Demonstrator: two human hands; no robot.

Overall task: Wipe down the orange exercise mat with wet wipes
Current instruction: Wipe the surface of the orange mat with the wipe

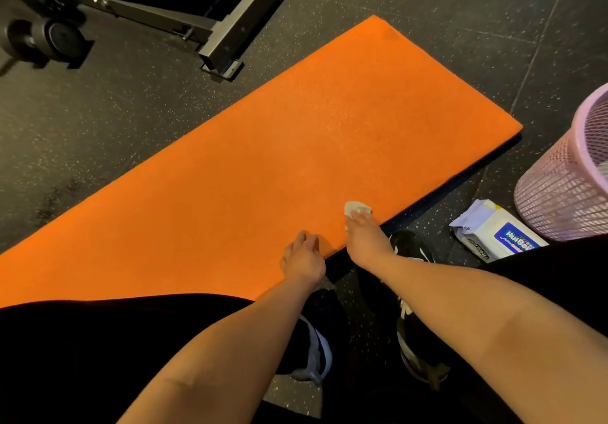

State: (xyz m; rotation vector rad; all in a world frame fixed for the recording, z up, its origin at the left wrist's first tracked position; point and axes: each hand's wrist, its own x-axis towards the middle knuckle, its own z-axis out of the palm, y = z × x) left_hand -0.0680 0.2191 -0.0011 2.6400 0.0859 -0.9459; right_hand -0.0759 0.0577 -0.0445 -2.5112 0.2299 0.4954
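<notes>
The orange exercise mat (pixel 263 147) lies flat on the dark speckled floor, running diagonally from lower left to upper right. My right hand (pixel 363 237) presses a crumpled white wet wipe (pixel 356 209) onto the mat close to its near edge. My left hand (pixel 304 257) rests on the same near edge just to the left, fingers curled down on the mat and holding nothing. A white and blue pack of wet wipes (pixel 493 231) lies on the floor to the right of the mat.
A pink mesh waste basket (pixel 569 180) stands at the right, beside the wipes pack. A black metal gym machine frame (pixel 217 38) with a wheel (pixel 56 40) sits beyond the mat's far edge. My black shoes (pixel 411 292) are planted at the mat's near edge.
</notes>
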